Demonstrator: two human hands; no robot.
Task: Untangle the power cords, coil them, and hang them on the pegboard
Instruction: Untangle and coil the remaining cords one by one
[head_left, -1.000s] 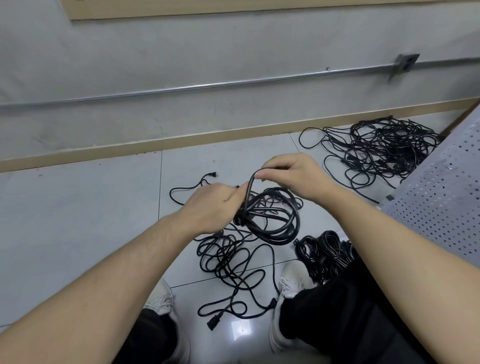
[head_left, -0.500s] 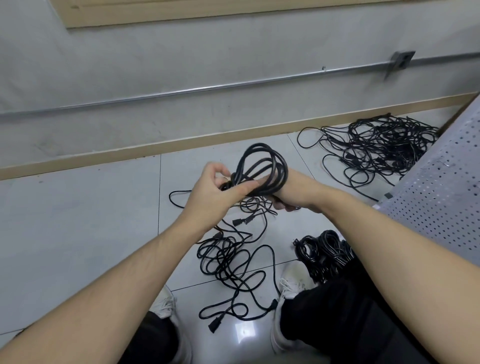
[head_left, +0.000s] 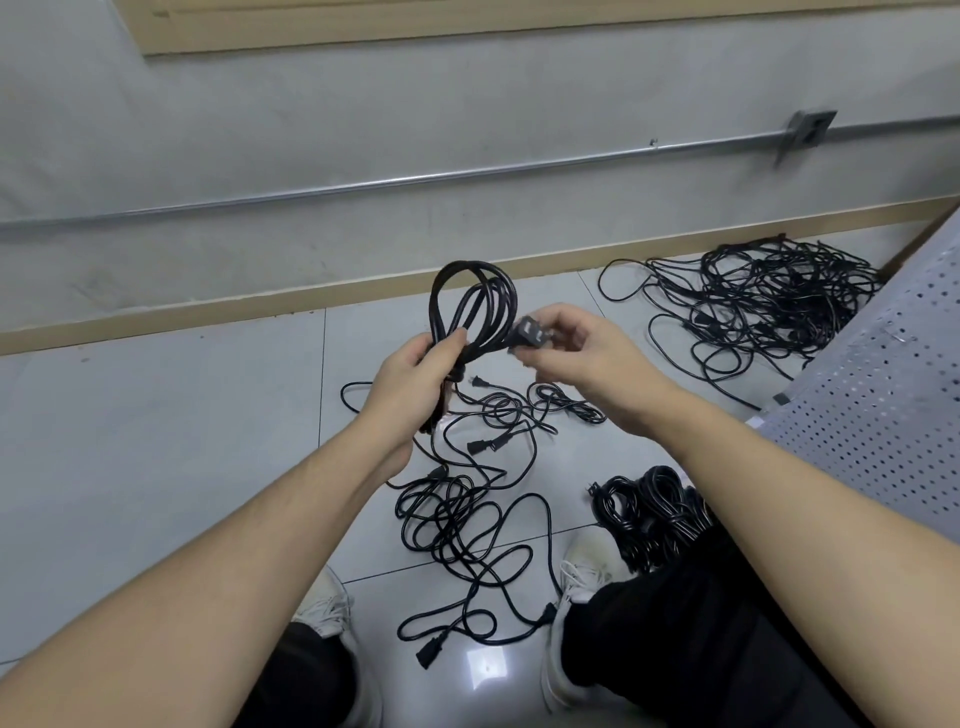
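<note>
My left hand (head_left: 415, 379) grips a coiled black power cord (head_left: 470, 301) by its lower part, and the loops stand up above my fist. My right hand (head_left: 582, 353) pinches that cord's black plug (head_left: 530, 336) just to the right of the coil. On the tiled floor below lies a loose tangle of black cords (head_left: 467, 509). A larger tangled heap of cords (head_left: 763, 301) lies at the back right by the wall. Coiled cords (head_left: 649, 509) are piled beside my right knee. The white pegboard (head_left: 883, 405) leans at the right edge.
I am squatting, with white shoes (head_left: 582, 582) and black trousers at the bottom of the view. A grey wall with a metal conduit (head_left: 415, 182) and a wooden skirting runs along the back. Bare floor tiles (head_left: 156, 441) stretch to the left.
The coil has turned upright and risen in my left hand. My right hand has come out from behind the coil and now pinches the plug end.
</note>
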